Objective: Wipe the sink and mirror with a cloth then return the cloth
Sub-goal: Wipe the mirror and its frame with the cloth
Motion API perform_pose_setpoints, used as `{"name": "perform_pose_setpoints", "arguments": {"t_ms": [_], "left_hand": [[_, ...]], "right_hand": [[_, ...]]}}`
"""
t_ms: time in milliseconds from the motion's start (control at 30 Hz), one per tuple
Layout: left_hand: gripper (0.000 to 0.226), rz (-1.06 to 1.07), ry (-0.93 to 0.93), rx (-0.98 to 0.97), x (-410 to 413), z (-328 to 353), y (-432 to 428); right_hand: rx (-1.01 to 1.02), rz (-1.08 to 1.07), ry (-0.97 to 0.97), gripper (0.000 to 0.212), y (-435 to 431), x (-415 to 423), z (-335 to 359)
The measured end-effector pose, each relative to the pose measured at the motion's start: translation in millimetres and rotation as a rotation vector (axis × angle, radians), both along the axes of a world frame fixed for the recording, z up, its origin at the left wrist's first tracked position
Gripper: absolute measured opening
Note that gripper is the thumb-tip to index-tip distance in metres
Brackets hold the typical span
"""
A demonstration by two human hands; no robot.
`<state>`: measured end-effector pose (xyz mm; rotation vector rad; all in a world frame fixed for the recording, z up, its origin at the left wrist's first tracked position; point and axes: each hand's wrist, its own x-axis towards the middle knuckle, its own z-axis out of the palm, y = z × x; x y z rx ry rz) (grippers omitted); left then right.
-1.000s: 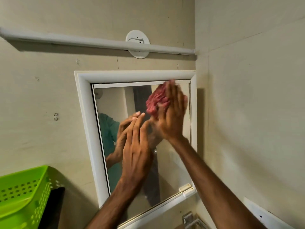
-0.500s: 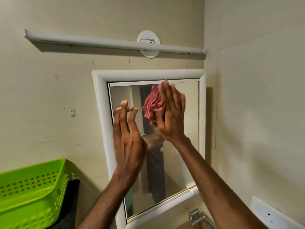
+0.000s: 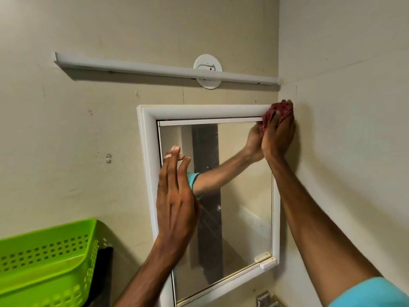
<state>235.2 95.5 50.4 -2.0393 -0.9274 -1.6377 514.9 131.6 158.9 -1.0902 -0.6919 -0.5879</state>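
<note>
The beige wall [image 3: 66, 140] carries a white-framed mirror [image 3: 241, 196], with the left hand's fingertips [image 3: 174, 151] flat on its left edge. The right hand's fingers [image 3: 285, 122] press a red cloth [image 3: 277, 111] on its top right corner.

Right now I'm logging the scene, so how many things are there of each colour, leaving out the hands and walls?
White: 3, mirror frame, rail, round plate
Green: 1, basket
Red: 1, cloth
Metal: 1, tap
Total: 6
</note>
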Motion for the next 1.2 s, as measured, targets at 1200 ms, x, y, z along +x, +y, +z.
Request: {"name": "perform_pose_setpoints", "arguments": {"t_ms": [1200], "left_hand": [[0.081,-0.067,-0.270,0.022,-12.0,6.2,-10.0]], "right_hand": [[-0.238,-0.034,-0.950,0.066,-6.2,-133.3,-24.3]]}}
